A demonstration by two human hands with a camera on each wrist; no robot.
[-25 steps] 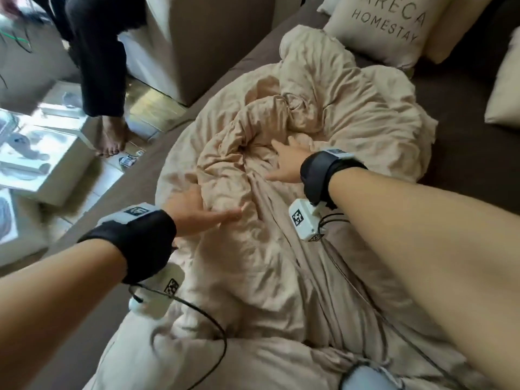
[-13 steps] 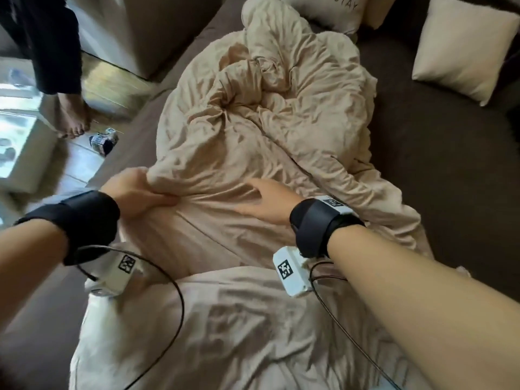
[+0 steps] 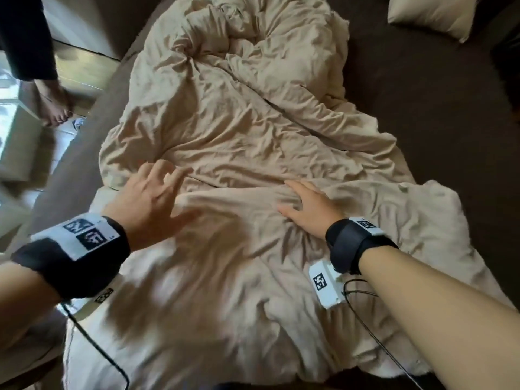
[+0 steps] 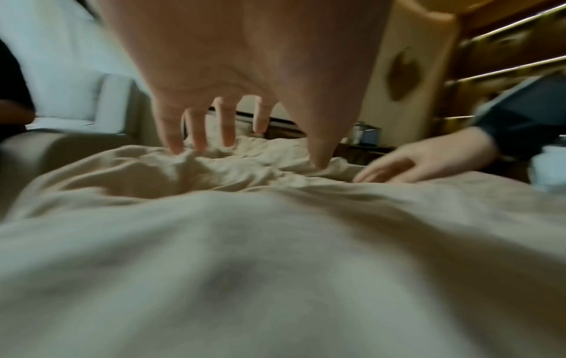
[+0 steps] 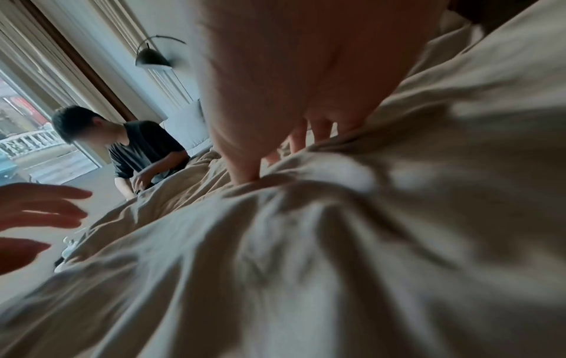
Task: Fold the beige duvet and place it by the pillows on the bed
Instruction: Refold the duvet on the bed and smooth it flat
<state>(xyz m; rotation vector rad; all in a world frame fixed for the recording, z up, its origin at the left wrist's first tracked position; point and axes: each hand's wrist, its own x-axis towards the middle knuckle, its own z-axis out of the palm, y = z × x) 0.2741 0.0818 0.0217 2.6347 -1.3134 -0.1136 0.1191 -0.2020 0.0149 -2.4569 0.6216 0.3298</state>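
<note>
The beige duvet lies crumpled along the brown bed, bunched at the far end and flatter near me. My left hand hovers over its left part with fingers spread and holds nothing; in the left wrist view the left hand has its fingertips just touching the duvet. My right hand lies flat on a fold at the middle. The right wrist view shows the right hand pressing thumb and fingers into the duvet. One cream pillow sits at the far right.
Another person's bare foot stands on the floor left of the bed, and that person sits by the window. A box lies on the floor at the left. Bare brown sheet shows on the right.
My left hand has let go of the duvet fold it gripped and now spreads open. The duvet has come towards me and lies flatter. My right hand stays pressed on it.
</note>
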